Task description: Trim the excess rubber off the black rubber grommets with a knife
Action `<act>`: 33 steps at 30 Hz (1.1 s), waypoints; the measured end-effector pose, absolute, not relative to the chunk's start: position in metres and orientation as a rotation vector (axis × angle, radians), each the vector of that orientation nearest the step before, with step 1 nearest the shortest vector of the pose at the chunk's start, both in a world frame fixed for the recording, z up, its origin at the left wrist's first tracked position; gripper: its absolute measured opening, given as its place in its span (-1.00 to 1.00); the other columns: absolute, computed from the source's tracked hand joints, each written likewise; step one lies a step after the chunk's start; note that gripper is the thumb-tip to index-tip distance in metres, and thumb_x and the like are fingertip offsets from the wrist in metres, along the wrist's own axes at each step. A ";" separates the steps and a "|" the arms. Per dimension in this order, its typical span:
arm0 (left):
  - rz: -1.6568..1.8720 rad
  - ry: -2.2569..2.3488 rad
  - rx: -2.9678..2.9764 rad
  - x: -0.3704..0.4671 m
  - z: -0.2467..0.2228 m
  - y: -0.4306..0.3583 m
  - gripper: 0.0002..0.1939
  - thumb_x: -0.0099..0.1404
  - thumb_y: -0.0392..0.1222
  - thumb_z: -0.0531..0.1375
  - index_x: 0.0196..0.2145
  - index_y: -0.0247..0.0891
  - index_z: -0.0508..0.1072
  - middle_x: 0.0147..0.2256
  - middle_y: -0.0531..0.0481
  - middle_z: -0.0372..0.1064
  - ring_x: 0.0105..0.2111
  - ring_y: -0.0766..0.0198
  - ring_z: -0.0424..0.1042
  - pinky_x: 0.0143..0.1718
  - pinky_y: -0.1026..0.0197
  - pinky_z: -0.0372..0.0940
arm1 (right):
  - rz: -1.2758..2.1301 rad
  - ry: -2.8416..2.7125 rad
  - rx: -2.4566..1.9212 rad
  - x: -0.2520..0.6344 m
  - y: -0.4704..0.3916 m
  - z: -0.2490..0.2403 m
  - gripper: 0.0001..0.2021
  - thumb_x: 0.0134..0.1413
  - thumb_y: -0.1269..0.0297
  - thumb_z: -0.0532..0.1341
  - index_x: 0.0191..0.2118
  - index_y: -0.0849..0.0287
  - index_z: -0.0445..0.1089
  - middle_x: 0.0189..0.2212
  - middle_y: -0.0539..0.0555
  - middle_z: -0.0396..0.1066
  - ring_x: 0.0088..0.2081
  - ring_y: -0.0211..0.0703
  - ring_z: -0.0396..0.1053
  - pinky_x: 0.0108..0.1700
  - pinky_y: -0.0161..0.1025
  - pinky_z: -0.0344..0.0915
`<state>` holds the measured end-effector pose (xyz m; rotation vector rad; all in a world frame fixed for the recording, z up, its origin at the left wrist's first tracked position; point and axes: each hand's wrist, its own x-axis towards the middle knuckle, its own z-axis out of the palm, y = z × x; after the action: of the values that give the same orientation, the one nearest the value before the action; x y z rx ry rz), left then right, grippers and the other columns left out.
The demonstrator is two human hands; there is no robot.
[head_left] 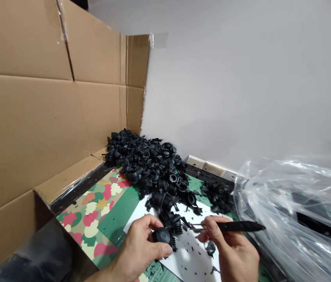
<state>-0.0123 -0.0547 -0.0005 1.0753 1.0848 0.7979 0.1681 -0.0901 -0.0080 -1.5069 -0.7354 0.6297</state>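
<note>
My left hand (137, 246) is closed around a black ribbed rubber part (162, 235), thumb and fingers gripping its rounded end. Opposite it, my right hand (232, 248) holds black-handled tweezers (240, 226), their thin metal tips pointing left towards the black pieces. Whether the tips touch anything is hard to tell. A small dark ring-like piece (210, 248) lies below the right fingers. Under both hands is a white sheet (183, 260) strewn with black scraps. Just beyond them rises a large pile of black ribbed rubber parts (150, 160).
A tall cardboard wall (36, 117) stands on the left. Green board and patterned paper (92, 209) cover the table. Black trimmings (216, 192) are heaped at the back right, beside clear plastic bags (283, 207). A pale grey wall (241, 78) stands behind.
</note>
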 end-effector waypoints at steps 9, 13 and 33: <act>0.797 1.097 1.183 -0.002 0.000 -0.059 -0.72 -0.15 -0.37 0.32 -0.45 -0.26 0.34 -0.63 0.18 0.29 -0.61 0.38 0.23 -0.57 0.33 0.12 | 0.793 -0.713 -1.235 0.130 -0.098 -0.023 -0.66 -0.30 -0.04 0.41 -0.47 0.12 0.47 -0.49 0.01 0.48 -0.46 -0.14 0.38 -0.29 -0.23 0.31; 0.792 1.106 1.210 0.002 0.002 -0.061 -0.74 -0.13 -0.37 0.31 -0.47 -0.25 0.32 -0.63 0.17 0.28 -0.60 0.34 0.27 -0.57 0.31 0.14 | 0.749 -0.748 -1.300 0.133 -0.096 -0.033 -0.64 -0.27 -0.08 0.38 -0.48 0.14 0.45 -0.52 0.02 0.45 -0.48 -0.12 0.36 -0.31 -0.20 0.27; 0.672 1.158 1.205 -0.001 -0.001 -0.067 -0.70 -0.20 -0.40 0.30 -0.45 -0.27 0.34 -0.60 0.19 0.29 -0.55 0.37 0.21 -0.54 0.34 0.07 | 0.557 -0.838 -1.559 0.166 -0.091 -0.020 -0.60 -0.15 -0.16 0.28 -0.41 0.12 0.43 -0.68 -0.02 0.38 -0.52 -0.06 0.34 -0.35 -0.17 0.21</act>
<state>-0.0013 -0.0672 -0.0015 1.2048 1.1576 0.6716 0.1663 -0.0907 -0.0198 -1.5587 -0.8379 0.5575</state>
